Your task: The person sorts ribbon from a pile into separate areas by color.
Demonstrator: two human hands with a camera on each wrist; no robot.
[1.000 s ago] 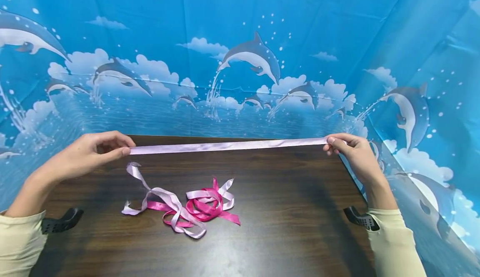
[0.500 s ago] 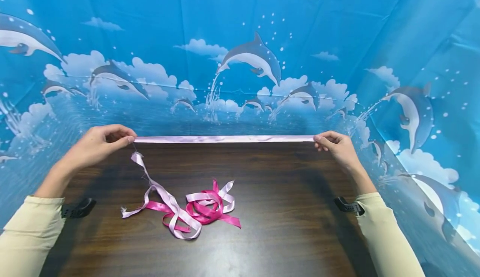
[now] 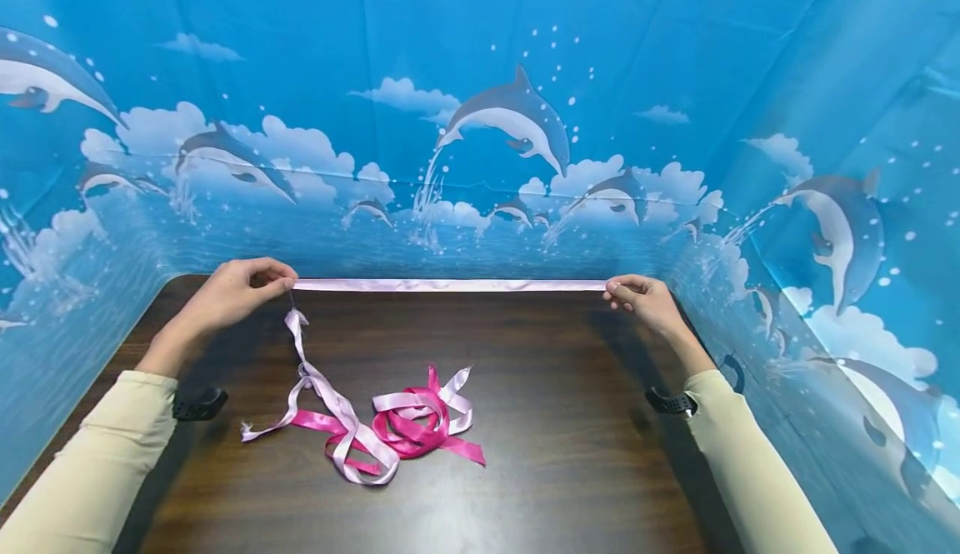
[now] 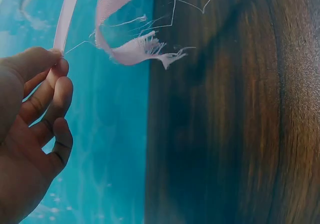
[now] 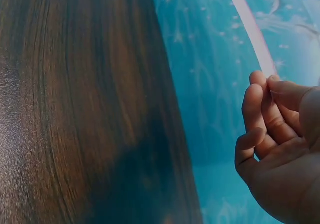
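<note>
A person in pale yellow sleeves [image 3: 97, 454] stretches a narrow, pale lilac satin ribbon [image 3: 450, 285] taut between two bare hands, level along the line of the far edge of a dark brown, wood-grained table [image 3: 555, 421]. Whether the band touches that edge cannot be told. The left hand [image 3: 238, 291], toward the table's far left corner, pinches one end between thumb and index fingertip, its other fingers loosely bent. The right hand [image 3: 651, 304], toward the table's far right corner, pinches the opposite end the same way, its remaining fingers curved. A fine pale thread [image 3: 292, 296] runs from the left fingertips to the frayed upper end of a loose lilac satin ribbon [image 3: 336, 404], which trails across the left part of the table and crosses a shiny hot-pink satin ribbon [image 3: 416, 450]. The pink ribbon lies coiled near the middle of the table, more lilac band looped through it; how many separate lengths are there cannot be told. Black wrist mounts [image 3: 198, 404] show at both cuffs, over the table. Behind the table rises a bright blue backdrop [image 3: 450, 4] printed with leaping grey dolphins and white clouds.
</note>
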